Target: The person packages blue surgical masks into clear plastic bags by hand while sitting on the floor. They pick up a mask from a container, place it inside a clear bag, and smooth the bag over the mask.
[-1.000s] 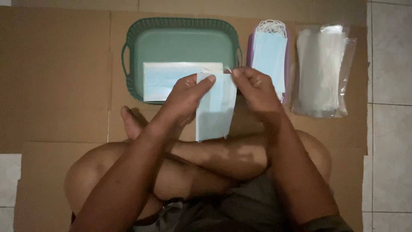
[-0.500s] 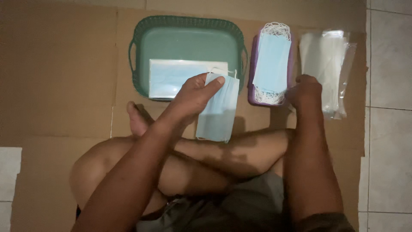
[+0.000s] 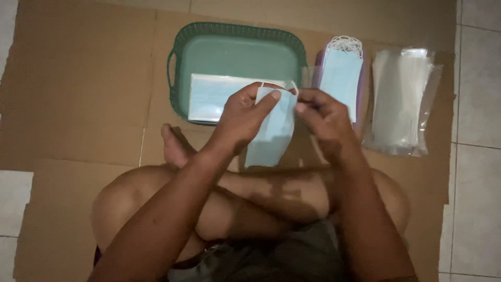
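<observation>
I sit cross-legged on cardboard. My left hand (image 3: 242, 117) pinches the top of a folded light-blue face mask (image 3: 269, 138), which hangs down over my legs. My right hand (image 3: 323, 117) is closed at the mask's upper right corner, by the white ear loop. It seems to pinch a thin clear plastic sleeve (image 3: 309, 75), which is hard to make out. Just behind my hands is a green basket (image 3: 235, 28) holding a flat wrapped pack of masks (image 3: 209, 96).
A stack of loose blue masks (image 3: 342, 78) lies in a purple tray right of the basket. A pile of clear plastic sleeves (image 3: 402, 99) lies further right. Brown cardboard (image 3: 78, 78) covers the floor, with pale tiles (image 3: 477, 156) at the right edge.
My right hand left the mask, reached right to the pile of clear sleeves, and has now come back to the mask's top. My left hand kept hold of the mask throughout.
</observation>
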